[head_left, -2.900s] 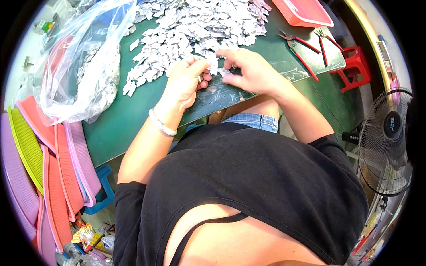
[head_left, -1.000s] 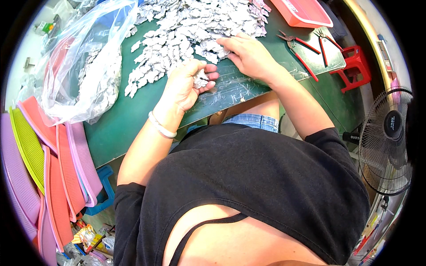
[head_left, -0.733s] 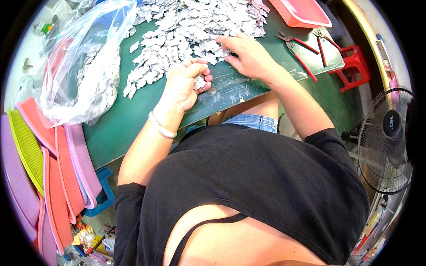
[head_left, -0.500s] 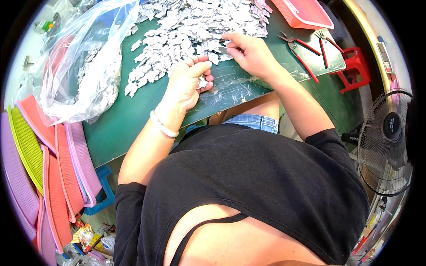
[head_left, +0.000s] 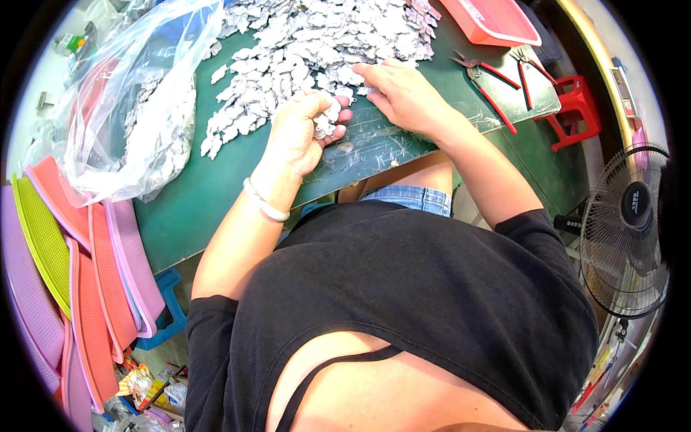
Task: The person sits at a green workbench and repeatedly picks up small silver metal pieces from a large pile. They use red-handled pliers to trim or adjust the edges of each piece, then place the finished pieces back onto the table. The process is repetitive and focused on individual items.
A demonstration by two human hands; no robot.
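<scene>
Many small flat silver-grey metal pieces with wavy outlines lie in a wide pile (head_left: 309, 54) on the green table (head_left: 216, 194). Several of these metal pieces (head_left: 327, 121) rest in the palm of my left hand (head_left: 302, 129), whose fingers curl round them by the pile's near edge. Just to its right, my right hand (head_left: 403, 93) reaches over that edge with index finger and thumb apart. Nothing shows between them, though the undersides of the fingers are hidden.
A clear plastic bag (head_left: 93, 155) of similar pieces stands at left, above stacked coloured baskets (head_left: 93, 302). Red-handled pliers (head_left: 489, 93) lie at right, near a pink basket (head_left: 497, 25). A red stool (head_left: 576, 111) and a fan (head_left: 626, 230) stand beyond the table's right side.
My left hand has loosened, so more metal pieces show in its palm. The grey piece pinched in my right hand is no longer visible, and that hand's fingers have spread and moved slightly left.
</scene>
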